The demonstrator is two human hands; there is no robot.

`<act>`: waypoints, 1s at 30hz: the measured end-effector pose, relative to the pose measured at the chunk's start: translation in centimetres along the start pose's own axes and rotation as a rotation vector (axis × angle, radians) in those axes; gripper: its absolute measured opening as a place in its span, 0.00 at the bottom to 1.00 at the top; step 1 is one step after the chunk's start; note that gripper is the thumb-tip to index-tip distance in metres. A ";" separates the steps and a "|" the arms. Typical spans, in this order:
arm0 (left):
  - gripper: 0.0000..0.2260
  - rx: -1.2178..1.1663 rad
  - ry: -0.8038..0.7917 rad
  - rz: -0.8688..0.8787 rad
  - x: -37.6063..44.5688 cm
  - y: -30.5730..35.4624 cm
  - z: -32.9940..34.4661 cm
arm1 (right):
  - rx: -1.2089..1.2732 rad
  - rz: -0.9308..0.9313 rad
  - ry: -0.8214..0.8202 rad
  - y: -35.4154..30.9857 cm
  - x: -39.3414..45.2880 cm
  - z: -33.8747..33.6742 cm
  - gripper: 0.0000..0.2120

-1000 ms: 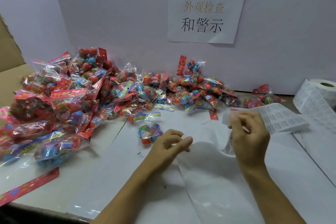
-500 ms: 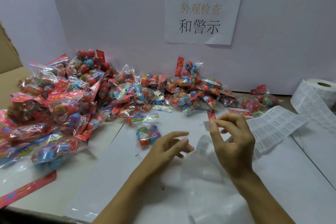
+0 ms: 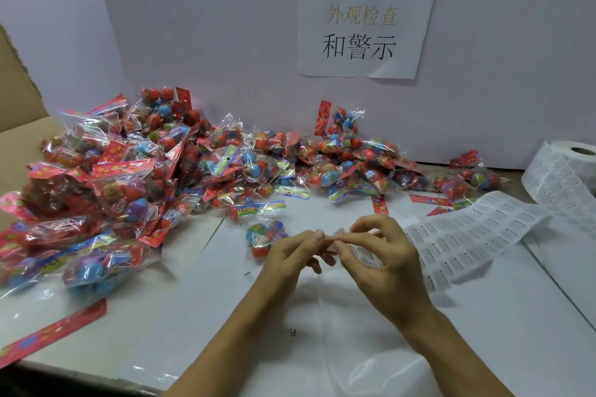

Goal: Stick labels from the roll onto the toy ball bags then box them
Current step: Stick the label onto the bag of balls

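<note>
A big heap of clear toy ball bags (image 3: 154,171) with red and blue balls covers the left and back of the table. One small bag (image 3: 263,237) lies alone just beyond my left hand (image 3: 290,261). My right hand (image 3: 377,251) pinches a small peeled label (image 3: 342,233) between thumb and forefinger. My left hand's fingertips meet that label from the left. The label roll (image 3: 577,155) stands at the far right, and its printed strip (image 3: 477,235) trails across the table toward my right hand.
A cardboard box (image 3: 16,100) flap rises at the far left. White paper sheets (image 3: 225,316) cover the tabletop under my arms. A paper sign (image 3: 364,26) hangs on the white back wall. A red header card (image 3: 51,332) lies near the front left edge.
My right hand left the strip with a label and moved left. My left hand rose to meet it, and the fingertips now touch at the label.
</note>
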State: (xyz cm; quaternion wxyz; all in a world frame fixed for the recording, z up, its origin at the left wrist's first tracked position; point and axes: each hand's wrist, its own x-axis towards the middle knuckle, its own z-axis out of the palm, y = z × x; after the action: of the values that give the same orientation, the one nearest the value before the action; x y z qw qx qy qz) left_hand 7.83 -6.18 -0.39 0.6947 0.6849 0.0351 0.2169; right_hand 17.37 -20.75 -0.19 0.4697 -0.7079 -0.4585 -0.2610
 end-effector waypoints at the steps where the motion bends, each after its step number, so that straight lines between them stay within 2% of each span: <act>1: 0.17 -0.026 0.007 0.005 0.0 0.0 -0.1 | 0.010 0.000 -0.012 0.0 0.0 0.0 0.08; 4: 0.12 -0.082 0.047 0.010 0.2 0.1 -0.2 | 0.019 0.018 -0.034 0.0 0.1 -0.1 0.12; 10: 0.12 -0.199 0.124 -0.016 0.4 -0.1 -0.6 | -0.014 0.119 -0.148 -0.4 -0.1 -0.3 0.25; 12: 0.12 -0.178 0.128 -0.002 0.4 -0.3 -0.7 | 0.015 0.173 -0.117 -0.5 0.1 -0.4 0.21; 15: 0.13 -0.135 0.098 0.017 0.2 -0.4 -0.4 | 0.011 0.137 -0.104 -0.3 0.2 -0.4 0.06; 17: 0.12 -0.033 0.113 0.048 0.1 -0.4 -0.3 | 0.027 0.149 -0.101 -0.3 0.3 -0.5 0.04; 18: 0.12 0.087 0.200 0.090 0.2 -0.6 -0.4 | 0.037 0.168 -0.073 -0.4 0.4 -0.6 0.04; 20: 0.13 0.468 0.550 0.178 0.8 -1.0 -0.9 | 0.044 0.195 0.022 -0.5 0.7 -0.9 0.04; 21: 0.15 0.652 0.737 0.170 1.0 -1.2 -1.4 | 0.042 0.198 0.064 -0.6 0.8 -1.0 0.05; 22: 0.19 0.783 0.850 0.070 1.2 -1.3 -2.1 | 0.035 0.205 0.092 -0.6 0.8 -1.0 0.05; 24: 0.29 0.895 0.820 -0.315 1.5 -1.4 -3.6 | 0.023 0.238 0.110 -0.6 0.9 -1.0 0.07; 26: 0.34 1.017 0.668 -0.560 1.5 -1.5 -4.1 | 0.043 0.233 0.112 -0.6 0.8 -1.0 0.10; 28: 0.31 1.035 0.602 -0.555 1.7 -1.7 -4.0 | 0.097 0.186 0.113 -0.6 0.8 -1.1 0.13; 30: 0.23 0.811 0.603 -0.403 1.9 -1.5 -3.7 | 0.175 0.189 0.088 -0.6 0.8 -1.2 0.18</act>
State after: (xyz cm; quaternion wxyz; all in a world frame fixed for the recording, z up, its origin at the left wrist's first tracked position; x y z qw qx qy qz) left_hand 8.64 -2.04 -1.55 0.3619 0.7852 0.4440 0.2353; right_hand 17.31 -21.43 1.21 0.5719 -0.6921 -0.3897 -0.2051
